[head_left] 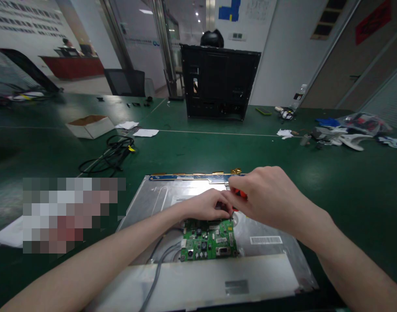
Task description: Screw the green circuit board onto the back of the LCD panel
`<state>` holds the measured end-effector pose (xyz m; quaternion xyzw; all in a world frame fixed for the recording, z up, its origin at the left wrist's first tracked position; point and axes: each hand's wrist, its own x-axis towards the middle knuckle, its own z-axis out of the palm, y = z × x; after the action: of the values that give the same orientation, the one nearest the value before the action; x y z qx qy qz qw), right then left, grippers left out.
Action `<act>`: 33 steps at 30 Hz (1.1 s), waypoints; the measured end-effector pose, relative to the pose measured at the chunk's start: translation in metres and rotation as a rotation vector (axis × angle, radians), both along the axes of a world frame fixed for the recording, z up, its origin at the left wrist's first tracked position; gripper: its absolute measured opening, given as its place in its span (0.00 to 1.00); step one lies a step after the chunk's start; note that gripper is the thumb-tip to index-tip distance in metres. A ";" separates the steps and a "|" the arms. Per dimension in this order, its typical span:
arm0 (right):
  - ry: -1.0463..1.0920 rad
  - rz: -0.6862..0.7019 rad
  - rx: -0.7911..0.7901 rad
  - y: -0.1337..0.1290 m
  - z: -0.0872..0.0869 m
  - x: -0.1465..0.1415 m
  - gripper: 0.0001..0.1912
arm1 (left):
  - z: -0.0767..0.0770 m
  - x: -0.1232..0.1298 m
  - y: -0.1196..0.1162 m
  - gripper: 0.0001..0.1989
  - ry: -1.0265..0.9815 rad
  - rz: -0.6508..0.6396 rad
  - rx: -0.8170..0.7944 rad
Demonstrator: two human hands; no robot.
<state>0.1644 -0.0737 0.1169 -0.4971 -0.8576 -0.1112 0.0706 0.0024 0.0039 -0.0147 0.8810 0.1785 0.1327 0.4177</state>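
A silver display panel point(266, 251) lies back side up, with a green circuit board point(208, 240) on its middle and a narrow blue board point(185, 177) along its far edge. My left hand point(213, 203) is at the circuit board's far edge, its fingers curled; what they hold, if anything, is hidden. Beside it, my right hand point(260, 190) is wrapped round a red and black tool point(240, 193), mostly hidden by the fingers. The two hands meet near the board's upper right corner. Grey cables point(157, 273) run from the board's left side toward me.
A black monitor housing point(221, 82) stands at the table's far side. On the left are coiled black cables point(112, 156), an open box point(90, 126) and papers point(146, 132). Plastic bags and scraps point(341, 134) lie at the right. A blurred-out patch covers the near left.
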 end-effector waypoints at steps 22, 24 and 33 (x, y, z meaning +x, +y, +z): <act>0.113 0.141 -0.337 -0.003 0.016 0.022 0.12 | 0.007 -0.002 0.001 0.07 -0.014 -0.055 -0.053; 0.130 0.161 -0.379 -0.002 0.017 0.023 0.10 | 0.008 -0.002 0.001 0.07 -0.019 -0.059 -0.060; 0.190 0.102 -0.435 0.003 0.014 0.030 0.04 | 0.010 -0.004 0.003 0.06 -0.046 -0.071 -0.080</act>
<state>0.1943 -0.0703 0.1306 -0.4650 -0.8749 0.1269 0.0477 -0.0016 0.0066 -0.0044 0.8660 0.1424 0.1309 0.4611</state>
